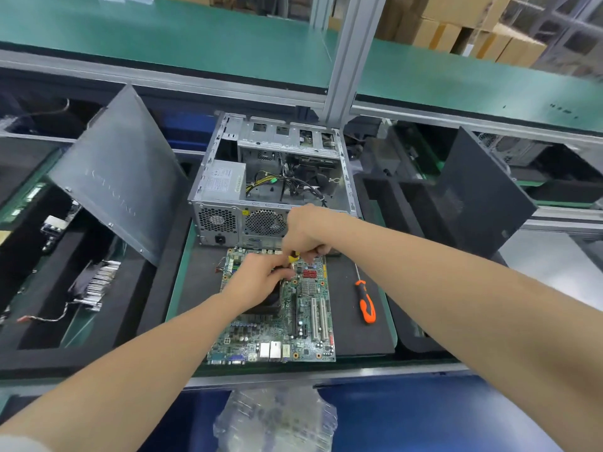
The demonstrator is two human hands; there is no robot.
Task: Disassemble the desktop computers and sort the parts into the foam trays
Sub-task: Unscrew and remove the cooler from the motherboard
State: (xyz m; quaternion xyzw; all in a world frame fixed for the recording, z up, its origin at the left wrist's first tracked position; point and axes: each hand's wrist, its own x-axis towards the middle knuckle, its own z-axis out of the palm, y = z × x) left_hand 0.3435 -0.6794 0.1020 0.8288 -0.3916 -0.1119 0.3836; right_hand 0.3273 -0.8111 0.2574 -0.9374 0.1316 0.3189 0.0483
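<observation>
The right hand's grip (pixel 305 234) is closed around a yellow-handled tool (pixel 294 256), its tip hidden, over the far end of the motherboard (pixel 280 321). The left hand's grip (pixel 261 277) is curled shut just beside it, fingers pressed down on the board; whether it pinches anything I cannot tell. The board lies flat on a dark mat (pixel 352 321) at the near middle of the desk. An orange screwdriver (pixel 367 305) lies on the mat's right side. Behind stands the opened computer case (pixel 274 177); black foam trays (pixel 45 288) flank the left.
</observation>
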